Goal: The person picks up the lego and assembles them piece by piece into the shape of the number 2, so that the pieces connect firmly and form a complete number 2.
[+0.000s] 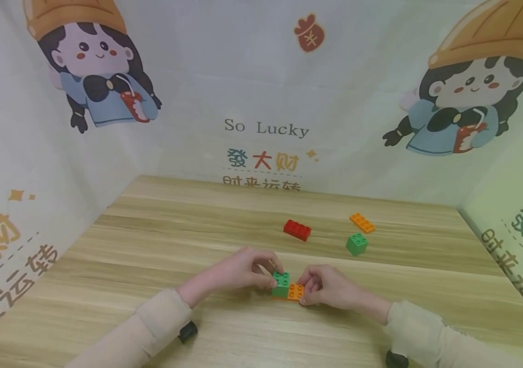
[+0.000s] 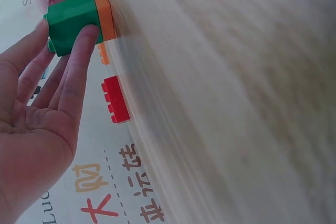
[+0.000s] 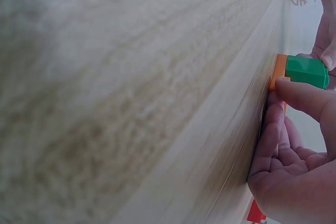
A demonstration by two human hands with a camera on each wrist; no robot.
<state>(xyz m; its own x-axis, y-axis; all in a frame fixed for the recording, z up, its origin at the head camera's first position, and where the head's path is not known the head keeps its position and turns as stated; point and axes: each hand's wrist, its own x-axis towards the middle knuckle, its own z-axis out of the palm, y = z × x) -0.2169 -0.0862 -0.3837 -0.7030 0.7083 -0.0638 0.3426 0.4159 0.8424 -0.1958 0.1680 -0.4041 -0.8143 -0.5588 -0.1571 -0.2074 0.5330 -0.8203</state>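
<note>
A green brick [image 1: 281, 286] sits on the left half of a flat orange brick [image 1: 296, 292], whose right-hand studs are bare. My left hand [image 1: 247, 269] grips the green brick between thumb and fingers; the left wrist view shows the thumb and fingertips on its sides and top. At the right end of the orange brick, my right hand [image 1: 330, 287] pinches its edge with thumb and curled fingers. In the right wrist view the green brick [image 3: 307, 72] stands on the orange brick with no visible gap.
Farther back on the wooden table [image 1: 187, 214] lie a red brick [image 1: 297, 230], another green brick [image 1: 357, 244] and a second flat orange brick [image 1: 362, 223]. Printed cloth walls [image 1: 187, 102] enclose the table at the back and both sides.
</note>
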